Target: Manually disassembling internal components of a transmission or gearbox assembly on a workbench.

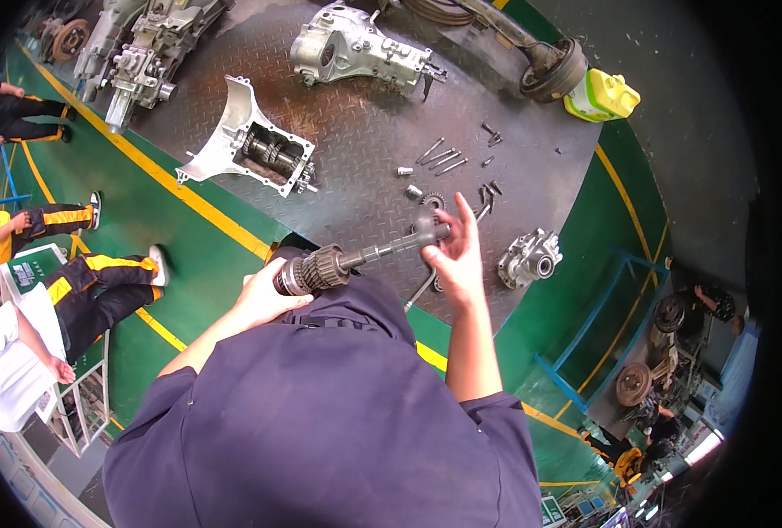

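My left hand is closed round the gear end of a metal gear shaft, which lies level in front of my body. Toothed gears and a ring sit near that hand, and the bare shaft runs to the right. At the far tip, my right hand has its thumb and fingers curved round a blurred round part, perhaps a ring or gear. Whether that part sits on the shaft or beside it, I cannot tell. A small toothed gear lies on the steel plate just beyond.
On the steel plate lie an open gearbox housing, a larger gearbox case, several bolts and a round cast housing. An axle drum and a yellow-green jug stand far right. People are at left.
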### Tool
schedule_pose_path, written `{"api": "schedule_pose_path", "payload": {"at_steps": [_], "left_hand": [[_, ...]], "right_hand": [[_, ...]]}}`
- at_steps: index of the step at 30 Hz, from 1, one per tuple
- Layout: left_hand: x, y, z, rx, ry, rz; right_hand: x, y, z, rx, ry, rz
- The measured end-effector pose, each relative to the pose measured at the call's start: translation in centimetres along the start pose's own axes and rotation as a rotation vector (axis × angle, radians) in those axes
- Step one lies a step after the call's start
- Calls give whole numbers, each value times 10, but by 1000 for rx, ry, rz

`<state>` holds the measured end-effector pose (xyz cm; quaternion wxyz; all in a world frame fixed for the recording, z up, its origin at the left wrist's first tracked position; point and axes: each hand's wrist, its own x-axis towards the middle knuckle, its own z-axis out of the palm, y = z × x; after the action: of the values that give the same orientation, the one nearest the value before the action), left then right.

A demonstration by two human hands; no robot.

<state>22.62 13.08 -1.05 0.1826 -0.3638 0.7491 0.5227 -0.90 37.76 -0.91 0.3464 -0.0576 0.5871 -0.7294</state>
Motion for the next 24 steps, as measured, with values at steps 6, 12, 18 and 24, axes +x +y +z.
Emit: {"api": "schedule_pose_path", "payload": {"at_steps": [6, 12, 18, 24], "left_hand": [[8, 15, 5, -47, -36, 67], [7, 36, 4, 7, -21, 135], [9, 31, 6, -24, -34, 154], [10, 30, 6, -59, -118, 92]], "right_hand": [[-30, 57, 51, 160, 57, 35], [-34, 57, 66, 163, -104, 17], [-35, 53, 60, 178, -106, 51], [-38, 46, 56, 155, -211, 12]]}}
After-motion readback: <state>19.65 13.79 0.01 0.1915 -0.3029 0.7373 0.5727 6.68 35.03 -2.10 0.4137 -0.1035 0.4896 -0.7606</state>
